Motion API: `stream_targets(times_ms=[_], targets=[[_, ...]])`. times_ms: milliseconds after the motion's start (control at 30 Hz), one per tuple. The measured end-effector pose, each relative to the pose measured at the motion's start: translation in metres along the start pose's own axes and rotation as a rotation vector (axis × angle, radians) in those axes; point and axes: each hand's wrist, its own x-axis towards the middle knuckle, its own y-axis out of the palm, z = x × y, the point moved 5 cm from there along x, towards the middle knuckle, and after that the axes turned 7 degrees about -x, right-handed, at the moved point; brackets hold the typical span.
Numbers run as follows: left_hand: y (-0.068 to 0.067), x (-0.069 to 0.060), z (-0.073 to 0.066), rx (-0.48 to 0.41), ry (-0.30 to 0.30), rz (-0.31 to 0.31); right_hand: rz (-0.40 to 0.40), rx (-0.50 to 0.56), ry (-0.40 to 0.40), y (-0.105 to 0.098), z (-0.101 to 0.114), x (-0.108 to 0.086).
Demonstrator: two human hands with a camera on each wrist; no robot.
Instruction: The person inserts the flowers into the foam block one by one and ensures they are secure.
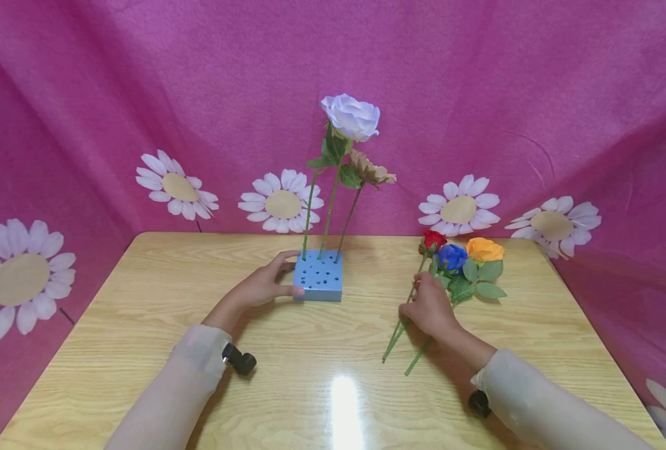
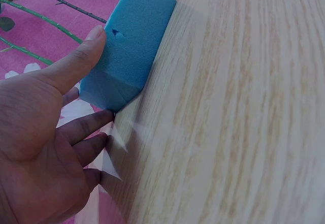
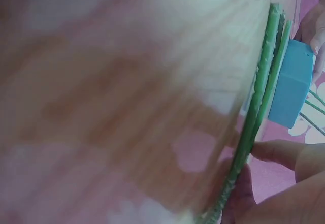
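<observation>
Boxy, pitted blue block [image 1: 318, 279], probably foam, in left hand [image 1: 258, 286].

Blue foam block [image 1: 318, 275] flat on desk [image 1: 287, 387], top pitted with holes; left hand [image 1: 262, 284] grips its left end. Three stems [image 1: 330, 215] stand along its back edge — white rose [image 1: 351, 117], tan bloom [image 1: 373, 170] above. Rightward, red [image 1: 434, 240], blue [image 1: 452, 257] and orange flowers [image 1: 484, 249] lie bunched — right hand [image 1: 431, 306] pinching green stems [image 3: 260, 82].
</observation>
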Motion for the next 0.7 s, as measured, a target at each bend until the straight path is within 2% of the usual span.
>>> stream_targets(times_ms=[233,367,533,700], targets=[[0.000,0.000,0.000,0.013,0.004,0.000,0.038,-0.076,-0.013,-0.001,0.002,0.007],[0.000,0.000,0.000,0.015,0.006,0.000,0.045,-0.076,-0.015,-0.002,0.003,0.009],[0.000,-0.001,-0.001,0.009,0.009,0.001,0.044,-0.008,-0.012,-0.003,0.000,0.012],[0.000,-0.001,-0.002,0.010,0.006,0.002,0.088,0.096,0.073,-0.001,-0.007,0.012]])
